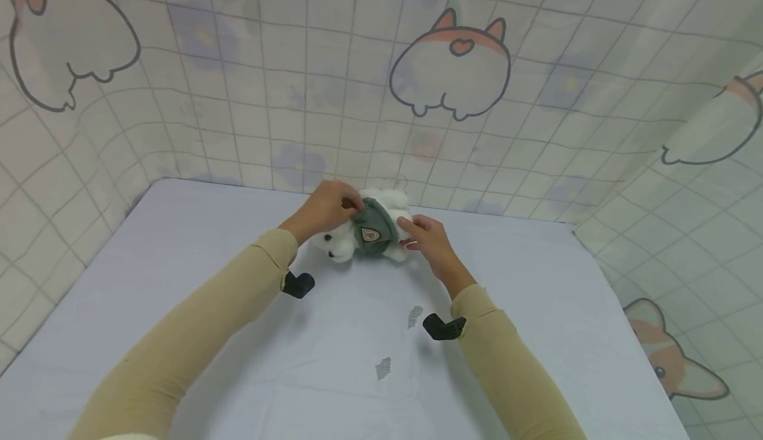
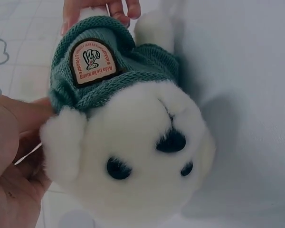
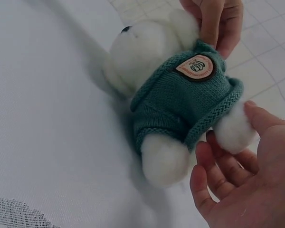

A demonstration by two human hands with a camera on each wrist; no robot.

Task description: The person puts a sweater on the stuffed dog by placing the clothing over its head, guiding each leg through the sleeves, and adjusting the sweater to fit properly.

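- Left grip (image 1: 328, 207) pinches one bear (image 2: 137, 118) at the edge of its green sweater (image 1: 377, 216).
- Bear between both grips, at the desk (image 1: 208, 234)'s far side, head leftward: two eyes (image 2: 118, 168), one nose (image 2: 171, 141), one badge (image 1: 370, 234).
- Two grey patches (image 1: 383, 368) on the desk.
- Right grip (image 1: 430, 239) pinches one white limb (image 3: 235, 128) between thumb and fingers.

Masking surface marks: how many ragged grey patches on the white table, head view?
2. One ragged grey patch lies just left of the angular black right-wrist device, another patch farther left and nearer the camera. More may hide under the beige-sleeved arms.
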